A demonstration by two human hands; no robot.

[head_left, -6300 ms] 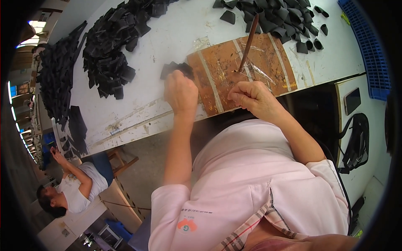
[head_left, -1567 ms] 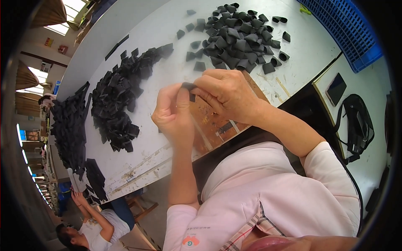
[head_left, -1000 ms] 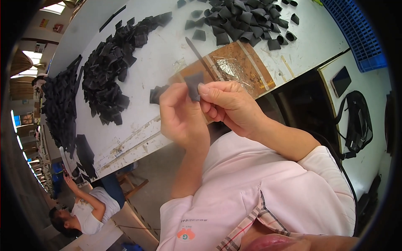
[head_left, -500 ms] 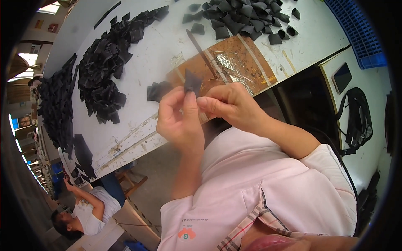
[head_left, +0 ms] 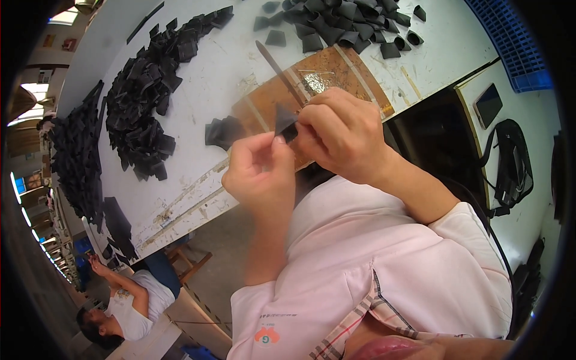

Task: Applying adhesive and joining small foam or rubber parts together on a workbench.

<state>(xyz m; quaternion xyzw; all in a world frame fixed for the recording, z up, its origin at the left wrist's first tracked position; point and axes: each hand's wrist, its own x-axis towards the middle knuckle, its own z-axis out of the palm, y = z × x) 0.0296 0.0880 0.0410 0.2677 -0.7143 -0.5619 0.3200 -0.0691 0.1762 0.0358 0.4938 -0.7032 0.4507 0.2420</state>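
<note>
Above the front edge of the surface (head_left: 198,126), a black piece (head_left: 285,120) is pinched at its lower end by the fingers of the left hand (head_left: 264,171) and gripped at its right side by those of the right hand (head_left: 347,133). Beneath, a brown board (head_left: 270,93) is crossed by a slim brown tool (head_left: 275,65); to its left a small black stack (head_left: 223,132) is laid. Farther back, flat black pieces (head_left: 144,90) are heaped leftward; curled black pieces (head_left: 342,23) are piled beyond the board.
</note>
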